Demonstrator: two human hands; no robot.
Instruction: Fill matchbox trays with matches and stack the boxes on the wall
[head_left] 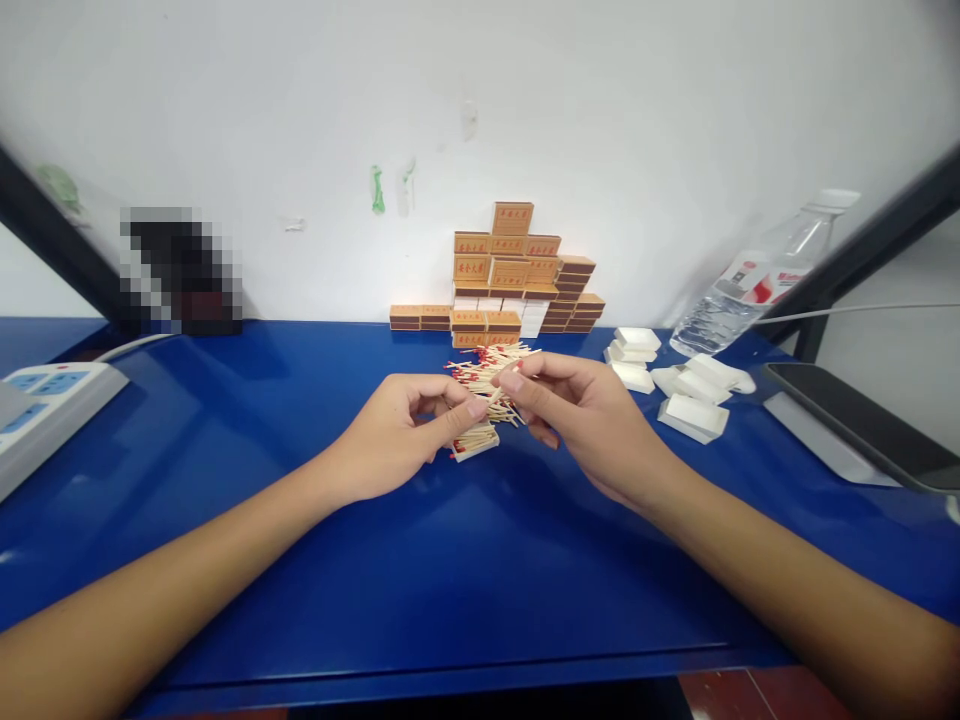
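Observation:
My left hand [416,430] and my right hand [585,415] meet near the middle of the blue table, thumbs and fingertips pinched together. Between them are a few matchsticks [495,397], gripped from both ends; their exact number is unclear. Just under my fingers lies a white matchbox tray [480,452] holding matches, partly covered by my left hand. A loose heap of red-tipped matches [480,372] spreads right behind it, partly hidden by my right hand.
Orange matchboxes [512,220] are stacked against the wall behind the heap. Several white trays [694,415] lie to the right, near a leaning water bottle [757,275] and a phone [862,420]. A power strip [67,400] sits at left, beside a blurred dark object [187,275].

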